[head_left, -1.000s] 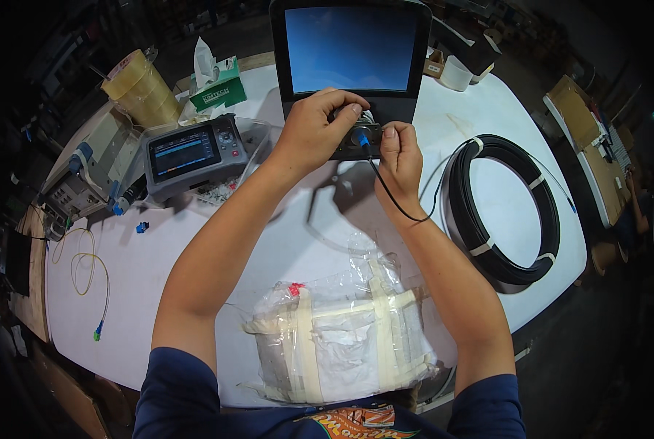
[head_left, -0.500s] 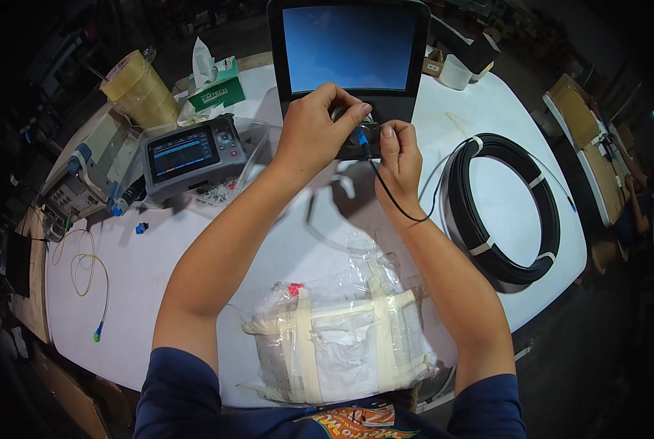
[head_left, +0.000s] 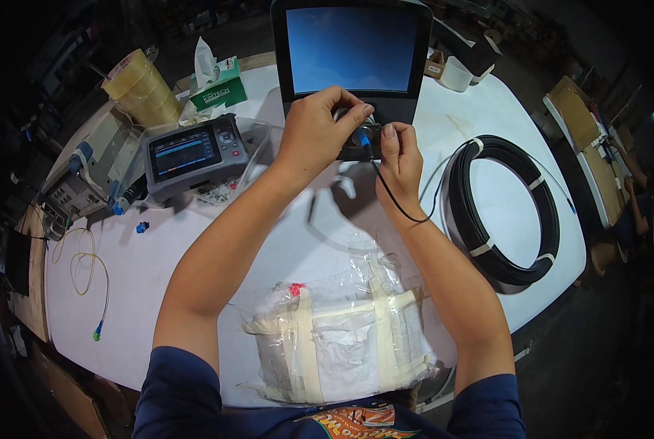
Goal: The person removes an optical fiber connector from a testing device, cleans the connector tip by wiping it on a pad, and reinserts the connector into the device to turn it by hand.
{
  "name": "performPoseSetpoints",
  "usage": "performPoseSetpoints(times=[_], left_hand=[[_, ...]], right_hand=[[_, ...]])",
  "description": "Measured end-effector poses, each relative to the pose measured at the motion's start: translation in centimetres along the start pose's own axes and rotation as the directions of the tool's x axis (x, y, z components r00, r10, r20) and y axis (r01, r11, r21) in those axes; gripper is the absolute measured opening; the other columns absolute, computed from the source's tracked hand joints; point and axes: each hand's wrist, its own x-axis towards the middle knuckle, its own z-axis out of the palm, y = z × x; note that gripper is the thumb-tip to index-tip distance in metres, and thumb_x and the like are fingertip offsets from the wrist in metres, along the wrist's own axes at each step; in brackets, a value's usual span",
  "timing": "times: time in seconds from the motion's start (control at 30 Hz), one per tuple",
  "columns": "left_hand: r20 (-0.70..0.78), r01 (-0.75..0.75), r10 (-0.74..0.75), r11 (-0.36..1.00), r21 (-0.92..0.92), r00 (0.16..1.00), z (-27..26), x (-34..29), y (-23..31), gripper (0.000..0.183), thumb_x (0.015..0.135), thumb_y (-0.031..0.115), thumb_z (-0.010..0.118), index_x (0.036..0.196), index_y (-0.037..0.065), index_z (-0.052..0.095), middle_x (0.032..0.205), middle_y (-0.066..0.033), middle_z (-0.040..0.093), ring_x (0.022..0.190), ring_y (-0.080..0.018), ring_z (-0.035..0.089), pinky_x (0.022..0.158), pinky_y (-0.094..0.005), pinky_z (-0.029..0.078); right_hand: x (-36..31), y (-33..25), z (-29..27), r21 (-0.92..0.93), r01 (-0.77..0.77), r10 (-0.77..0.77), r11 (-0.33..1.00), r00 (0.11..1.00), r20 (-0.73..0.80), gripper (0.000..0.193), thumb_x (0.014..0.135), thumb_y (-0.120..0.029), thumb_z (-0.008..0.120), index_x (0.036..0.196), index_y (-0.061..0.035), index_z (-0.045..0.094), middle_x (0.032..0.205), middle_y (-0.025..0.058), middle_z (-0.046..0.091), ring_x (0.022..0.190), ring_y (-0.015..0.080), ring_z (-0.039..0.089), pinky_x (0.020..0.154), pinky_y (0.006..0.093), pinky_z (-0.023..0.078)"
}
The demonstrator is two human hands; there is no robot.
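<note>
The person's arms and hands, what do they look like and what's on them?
The left hand and right hand are bare, with no gloves. The left forearm and right forearm are uncovered too, and I see no watch. The left sleeve and right sleeve are short, plain and dark navy blue.

White, round-cornered worktop (head_left: 133, 282). On it: black-framed screen unit (head_left: 352, 50) far side, black cable coil (head_left: 459, 197) right, plastic-wrapped taped package (head_left: 345, 351) near edge, blue adapter (head_left: 142, 227) and yellow fibre cord (head_left: 82, 254) left, clear tray (head_left: 257, 155), green tissue box (head_left: 223, 91).
</note>
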Motion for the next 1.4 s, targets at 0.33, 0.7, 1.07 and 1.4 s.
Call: performPoseSetpoints(times=[0.33,0.7,1.07,1.4], left_hand=[[-0.047,-0.105,0.106,0.994,0.017,0.993,0.1,-0.1,-0.4,0.023,0.100,0.022,0.071,0.107,0.001,0.076,0.096,-0.0068,0.073,0.080,-0.0080,0.064,0.070,-0.0239,0.051],[-0.048,-0.007,0.010,0.998,0.056,0.999,0.2,-0.1,0.3,0.025,0.095,0.024,0.077,0.100,0.000,0.075,0.082,-0.0048,0.073,0.070,-0.0087,0.064,0.064,-0.0242,0.050],[-0.051,-0.056,0.054,0.998,-0.033,0.997,0.1,0.1,-0.2,0.027,0.101,0.024,0.068,0.106,-0.001,0.075,0.092,-0.0065,0.074,0.076,-0.0080,0.065,0.066,-0.0250,0.052],[0.068,-0.025,0.024,1.000,0.000,0.997,-0.6,0.2,-0.7,0.025,0.103,0.020,0.064,0.111,-0.001,0.075,0.098,-0.0051,0.074,0.086,-0.0101,0.065,0.077,-0.0257,0.053]], right_hand=[[-0.1,-0.8,0.0,0.035,-0.035,0.035,0.999,0.999,0.016,0.036,0.109,-0.034,0.056,0.100,0.0000,0.060,0.078,0.0055,0.062,0.070,0.0122,0.054,0.064,0.0288,0.046],[0.0,-0.1,-0.1,0.016,-0.019,0.019,1.000,1.000,0.016,0.035,0.109,-0.034,0.054,0.100,-0.0003,0.060,0.077,0.0071,0.062,0.070,0.0146,0.054,0.065,0.0306,0.045],[0.0,-0.5,-0.1,-0.019,-0.024,0.025,1.000,0.999,0.024,0.031,0.109,-0.030,0.053,0.099,-0.0015,0.061,0.076,0.0073,0.060,0.070,0.0160,0.054,0.066,0.0315,0.045],[0.1,0.5,0.1,0.015,-0.050,0.050,0.999,0.998,0.031,0.034,0.110,-0.031,0.052,0.097,-0.0011,0.060,0.074,0.0085,0.060,0.069,0.0166,0.053,0.065,0.0320,0.046]])
